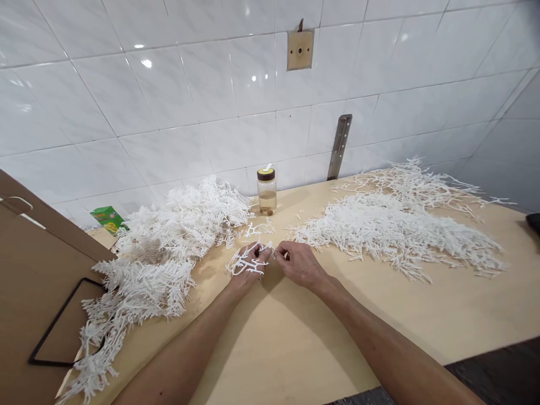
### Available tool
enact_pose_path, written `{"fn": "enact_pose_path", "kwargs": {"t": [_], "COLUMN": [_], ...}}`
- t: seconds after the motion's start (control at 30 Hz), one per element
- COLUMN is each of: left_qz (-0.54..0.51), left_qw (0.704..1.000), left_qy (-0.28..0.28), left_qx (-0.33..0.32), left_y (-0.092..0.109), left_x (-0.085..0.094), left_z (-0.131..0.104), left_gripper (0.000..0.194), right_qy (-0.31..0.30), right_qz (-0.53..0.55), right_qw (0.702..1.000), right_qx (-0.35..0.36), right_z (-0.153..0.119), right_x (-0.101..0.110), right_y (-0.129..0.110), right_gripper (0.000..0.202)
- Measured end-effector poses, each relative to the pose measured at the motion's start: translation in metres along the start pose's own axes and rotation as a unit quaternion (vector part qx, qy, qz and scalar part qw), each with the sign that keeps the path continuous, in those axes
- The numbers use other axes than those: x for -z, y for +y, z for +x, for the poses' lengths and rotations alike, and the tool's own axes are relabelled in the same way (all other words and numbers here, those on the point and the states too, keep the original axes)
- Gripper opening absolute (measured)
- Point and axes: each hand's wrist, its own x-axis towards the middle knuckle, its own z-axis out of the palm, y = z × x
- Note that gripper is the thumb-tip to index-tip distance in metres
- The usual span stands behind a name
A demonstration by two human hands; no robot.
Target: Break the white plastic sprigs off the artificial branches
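In the head view, my left hand is closed on a white branched plastic piece, whose thin twigs spread over the fingers. Close beside it, my right hand pinches with thumb and forefinger near the tip of that piece; whatever lies between those fingertips is too small to make out. A large heap of white branched pieces lies to the left of my hands. Another spread of similar white pieces lies to the right. A few loose bits rest just beyond my left hand.
Behind my hands a clear jar with a dark and yellow lid holds liquid. A green box and a brown cardboard panel stand at the left. A metal bracket leans at the tiled wall, behind the wooden table.
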Motion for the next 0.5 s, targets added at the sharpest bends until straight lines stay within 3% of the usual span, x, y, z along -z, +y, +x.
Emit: {"fn": "enact_pose_path", "kwargs": {"t": [0.17, 0.3, 0.5], "left_qz": [0.000, -0.071, -0.181], "left_qw": [1.000, 0.997, 0.981], "left_qy": [-0.010, -0.028, -0.036], "left_qx": [0.016, 0.022, 0.068], "left_y": [0.002, 0.003, -0.009], "left_x": [0.003, 0.003, -0.006], "left_z": [0.000, -0.002, -0.001], "left_gripper": [0.033, 0.035, 0.040], "right_qy": [0.021, 0.046, 0.138], "right_qz": [-0.035, -0.098, -0.125], "right_qw": [0.999, 0.994, 0.975], "right_qx": [0.009, 0.024, -0.122], "right_z": [-0.001, 0.004, 0.010], "right_x": [-0.004, -0.004, 0.028], "right_y": [-0.003, 0.000, 0.040], "right_gripper": [0.015, 0.016, 0.017]}}
